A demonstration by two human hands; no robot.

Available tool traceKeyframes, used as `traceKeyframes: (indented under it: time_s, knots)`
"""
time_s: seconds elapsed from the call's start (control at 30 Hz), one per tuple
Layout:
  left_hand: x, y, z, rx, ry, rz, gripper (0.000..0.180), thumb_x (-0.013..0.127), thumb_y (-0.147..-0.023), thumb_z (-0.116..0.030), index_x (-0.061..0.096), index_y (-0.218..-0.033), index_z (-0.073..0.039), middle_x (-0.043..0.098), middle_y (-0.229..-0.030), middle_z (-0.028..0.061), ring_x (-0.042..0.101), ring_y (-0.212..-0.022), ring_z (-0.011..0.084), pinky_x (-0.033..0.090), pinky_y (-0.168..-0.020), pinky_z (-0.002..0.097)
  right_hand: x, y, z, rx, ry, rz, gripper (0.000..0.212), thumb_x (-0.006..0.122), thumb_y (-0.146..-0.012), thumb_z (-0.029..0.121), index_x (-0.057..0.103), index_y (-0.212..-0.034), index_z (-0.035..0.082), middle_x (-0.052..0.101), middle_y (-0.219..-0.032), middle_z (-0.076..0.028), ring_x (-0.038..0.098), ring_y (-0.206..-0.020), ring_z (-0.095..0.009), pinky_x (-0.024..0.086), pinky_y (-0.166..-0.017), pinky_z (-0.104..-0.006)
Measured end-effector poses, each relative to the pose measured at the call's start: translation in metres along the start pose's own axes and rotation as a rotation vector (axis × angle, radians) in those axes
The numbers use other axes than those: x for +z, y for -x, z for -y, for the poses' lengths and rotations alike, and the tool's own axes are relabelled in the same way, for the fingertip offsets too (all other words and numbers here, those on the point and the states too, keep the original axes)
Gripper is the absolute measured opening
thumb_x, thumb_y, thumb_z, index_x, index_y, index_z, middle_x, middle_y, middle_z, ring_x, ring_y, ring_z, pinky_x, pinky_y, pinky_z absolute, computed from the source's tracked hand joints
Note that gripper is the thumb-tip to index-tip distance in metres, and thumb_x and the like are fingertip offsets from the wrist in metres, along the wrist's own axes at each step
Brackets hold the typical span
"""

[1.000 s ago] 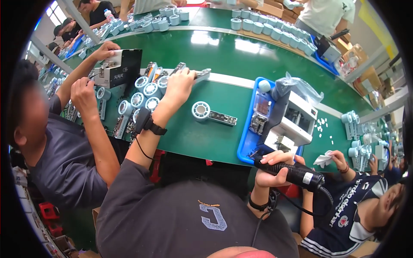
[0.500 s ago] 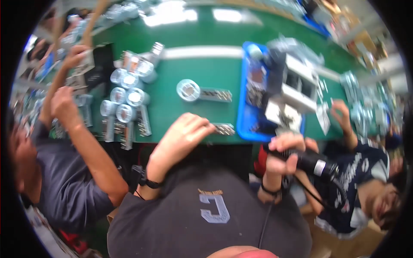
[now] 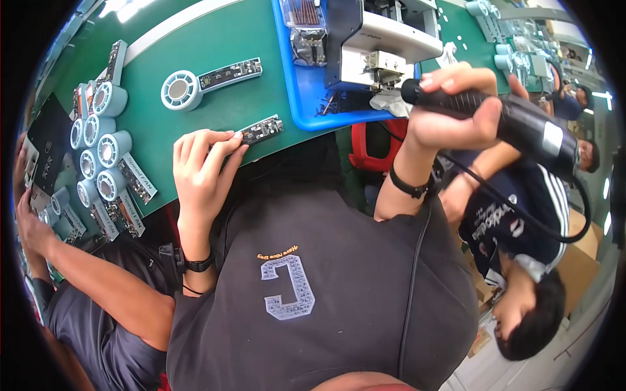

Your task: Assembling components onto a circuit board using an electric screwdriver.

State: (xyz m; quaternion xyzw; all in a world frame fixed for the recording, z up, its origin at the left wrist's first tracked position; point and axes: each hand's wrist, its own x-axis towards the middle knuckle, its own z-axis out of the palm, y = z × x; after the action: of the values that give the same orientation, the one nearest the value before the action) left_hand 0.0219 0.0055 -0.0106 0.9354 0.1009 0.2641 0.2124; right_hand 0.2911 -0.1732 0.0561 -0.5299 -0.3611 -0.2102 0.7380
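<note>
The left hand lies on the green tabletop at its near edge, fingers stretched forward and close together, the fingertips touching the near end of a small dark circuit board; it presses or steadies the strip rather than enclosing it, and a black watch sits on that wrist. The board lies flat and slanted just inside the near edge, just beside the lower left corner of the blue tray. The right hand is raised above the near edge at the tray's right side, fingers wrapped tight around a black electric screwdriver that lies almost level, its tip end toward the tray and its cable looping down off its rear. On the tray stands a white and dark machine with a clear box of small parts beside it. Farther in on the tabletop, well apart from the hand, lies a pale blue round housing with a board strip attached. Toward the left edge a cluster of similar pale blue round housings lies close together. A co-worker's forearm reaches in by the left edge, and another person in a dark striped shirt sits by the right side.
</note>
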Motion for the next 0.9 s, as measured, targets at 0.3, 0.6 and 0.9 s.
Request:
traceKeyframes:
  time_s: [0.3, 0.6, 0.9]
  knots:
    - [-0.004, -0.008, -0.008, -0.044, -0.1, 0.102, 0.032, 0.082, -0.082, -0.013, 0.077, -0.113, -0.015, 0.064, -0.096, 0.0012, 0.061, -0.092, 0.0216, 0.045, -0.088, 0.0372, 0.004, -0.004, -0.014, -0.035, 0.055, 0.089, 0.05, 0.047, -0.096, 0.03, 0.031, -0.129, -0.004, 0.052, -0.061, -0.015, 0.048, -0.04, -0.023, 0.048, -0.039, -0.0348]
    - [-0.005, -0.009, -0.006, -0.087, -0.088, 0.078, 0.031, 0.083, -0.081, -0.019, 0.077, -0.111, -0.018, 0.063, -0.096, -0.0017, 0.061, -0.089, 0.02, 0.046, -0.085, 0.0368, 0.012, -0.007, -0.019, 0.178, -0.171, 0.37, 0.046, 0.051, -0.094, 0.028, 0.039, -0.123, -0.006, 0.052, -0.06, -0.013, 0.05, -0.042, -0.021, 0.047, -0.042, -0.0322]
    - [0.012, 0.0, 0.003, -0.095, -0.079, -0.047, 0.023, 0.084, -0.079, -0.023, 0.076, -0.099, -0.016, 0.062, -0.091, -0.0049, 0.061, -0.084, 0.0156, 0.047, -0.081, 0.0345, 0.073, 0.061, 0.034, 0.085, -0.304, 0.203, 0.059, 0.042, -0.101, 0.058, 0.046, -0.129, 0.006, 0.05, -0.064, -0.01, 0.05, -0.043, -0.021, 0.047, -0.043, -0.0334]
